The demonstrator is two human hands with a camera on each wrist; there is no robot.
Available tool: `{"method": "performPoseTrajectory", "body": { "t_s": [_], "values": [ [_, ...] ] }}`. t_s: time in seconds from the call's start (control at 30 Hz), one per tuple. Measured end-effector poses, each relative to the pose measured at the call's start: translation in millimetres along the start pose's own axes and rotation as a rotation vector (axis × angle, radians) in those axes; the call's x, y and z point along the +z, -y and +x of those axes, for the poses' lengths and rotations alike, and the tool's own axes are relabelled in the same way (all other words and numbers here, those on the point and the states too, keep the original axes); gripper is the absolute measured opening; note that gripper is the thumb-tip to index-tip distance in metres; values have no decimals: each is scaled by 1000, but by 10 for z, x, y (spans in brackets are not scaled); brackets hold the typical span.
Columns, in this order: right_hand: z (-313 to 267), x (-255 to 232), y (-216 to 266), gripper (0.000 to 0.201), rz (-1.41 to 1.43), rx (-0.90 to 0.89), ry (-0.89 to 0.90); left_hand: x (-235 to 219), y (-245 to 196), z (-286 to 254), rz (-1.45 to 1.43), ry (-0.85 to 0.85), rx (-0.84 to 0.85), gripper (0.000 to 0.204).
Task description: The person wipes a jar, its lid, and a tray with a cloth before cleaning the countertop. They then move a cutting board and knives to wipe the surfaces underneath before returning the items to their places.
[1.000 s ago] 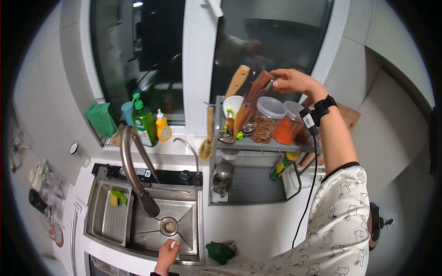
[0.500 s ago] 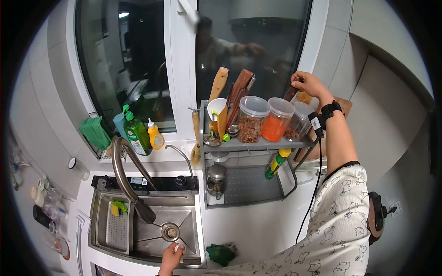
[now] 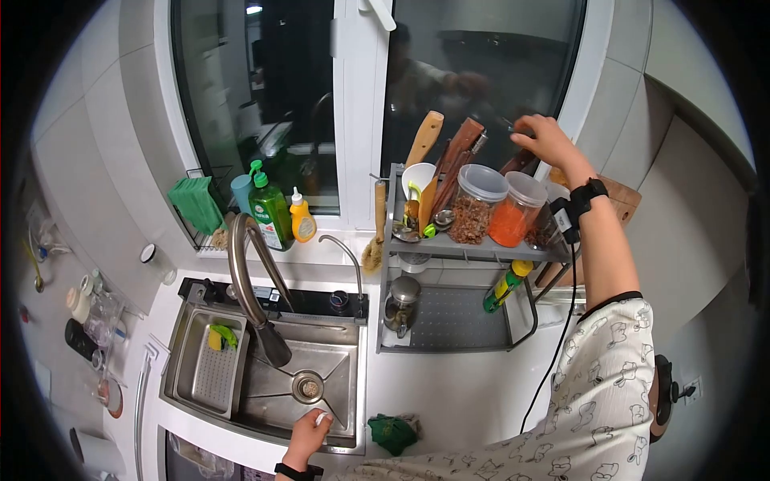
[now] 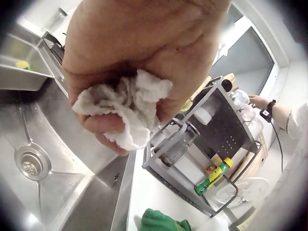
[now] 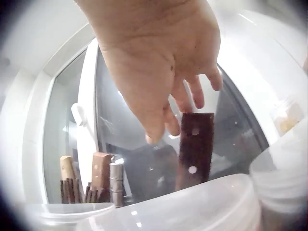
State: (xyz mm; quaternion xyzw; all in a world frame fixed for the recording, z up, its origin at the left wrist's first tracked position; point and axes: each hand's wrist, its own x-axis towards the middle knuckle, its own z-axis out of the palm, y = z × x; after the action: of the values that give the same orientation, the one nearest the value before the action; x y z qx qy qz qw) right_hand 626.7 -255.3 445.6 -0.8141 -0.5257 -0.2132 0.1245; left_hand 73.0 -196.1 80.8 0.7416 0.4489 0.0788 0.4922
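My left hand (image 3: pixel 306 437) is low over the front edge of the sink, gripping a crumpled white tissue (image 4: pixel 126 108) in its curled fingers. Above the jars on the rack's upper shelf, my right hand (image 3: pixel 552 144) reaches out with its fingers spread. Just beneath those fingers a dark brown riveted wooden handle (image 5: pixel 196 151) stands upright; jar lids hide its lower end. Nothing shows in the right palm. Left of that handle are a lighter brown handle (image 5: pixel 100 174) and a metal rod-like handle (image 5: pixel 117 183).
The upper shelf carries a jar of orange contents (image 3: pixel 515 218), a jar of brown pieces (image 3: pixel 476 212) and several utensils. Below stand a glass pot (image 3: pixel 403 306) and a green-yellow bottle (image 3: pixel 505 289). Left is the sink (image 3: pixel 273 393) with its faucet (image 3: pixel 241 264). A green cloth (image 3: pixel 391 433) lies on the counter.
My right hand moved right from beside the lighter brown handle to the dark one, touched its top, and now has its fingers spread above it. The left hand keeps the tissue. The head view shifted.
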Motion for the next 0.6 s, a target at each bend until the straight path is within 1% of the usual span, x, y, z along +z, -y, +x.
{"method": "performPoseTrajectory", "body": {
  "t_s": [0.03,0.07,0.13,0.17,0.23,0.27,0.33,0.43,0.5,0.53,0.6],
  "values": [
    [32,-5,140,35,7,-77,-75,3,-4,-7,6,12,-2,31],
    [95,73,165,43,124,-116,-31,14,6,-3,6,10,-2,31],
    [139,90,419,41,302,65,146,27,45,1,13,22,35,31],
    [159,107,500,41,305,60,147,20,35,-18,12,19,32,31],
    [194,150,643,38,-47,168,224,-7,-4,-55,6,12,36,31],
    [205,178,649,38,-42,160,230,-21,18,-75,3,9,26,31],
    [233,238,542,35,10,193,192,-25,95,-100,25,-26,66,32],
    [289,280,334,37,54,212,191,-44,213,-129,38,-32,30,33],
    [269,254,385,37,68,218,189,-52,237,-151,45,-33,14,33],
    [256,222,400,36,43,197,226,-41,240,-146,41,-32,8,33],
    [227,177,461,35,20,171,271,-21,236,-132,40,-30,51,33]
  ]
}}
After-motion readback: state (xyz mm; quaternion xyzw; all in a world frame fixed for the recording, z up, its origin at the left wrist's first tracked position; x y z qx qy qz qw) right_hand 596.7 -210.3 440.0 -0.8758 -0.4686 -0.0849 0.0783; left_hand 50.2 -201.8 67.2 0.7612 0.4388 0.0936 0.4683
